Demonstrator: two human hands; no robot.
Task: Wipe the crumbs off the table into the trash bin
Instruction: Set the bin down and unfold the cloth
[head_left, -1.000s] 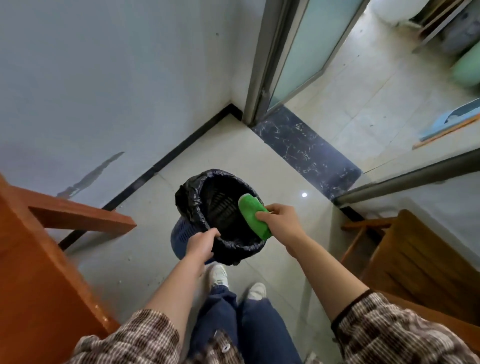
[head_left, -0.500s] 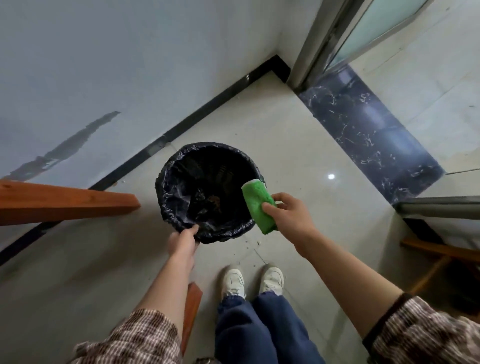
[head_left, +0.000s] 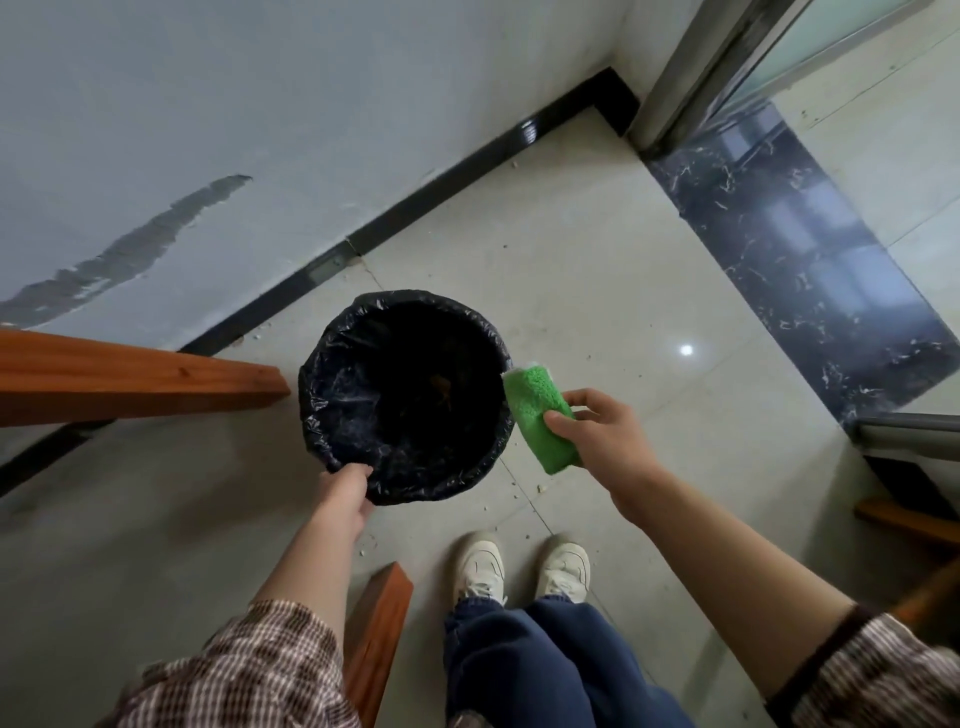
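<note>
**Entry: trash bin set down, green cloth drawn off its mouth**

- Wooden rail (head_left: 130, 379): cut off at the left edge. The tabletop is out of view, so whether it is clean cannot be told.
- Left hand (head_left: 343, 493): its curled fingers still grip the near rim of the trash bin (head_left: 327, 415).
- Trash bin: raised and tipped 1 second ago, it now stands on the floor beside the rail. The interior is dark, with 1 brownish patch and no crumbs that can be made out.
- Green cloth (head_left: 540, 415): over the opening 1 second ago, it is now outside, at the right rim.
- Right hand (head_left: 608, 441): its thumb pinches the cloth, and the fingers behind are hidden.
- Judgement: the emptying looks finished.
- Stray crumbs (head_left: 540, 488): on the floor, by the bin.
</note>
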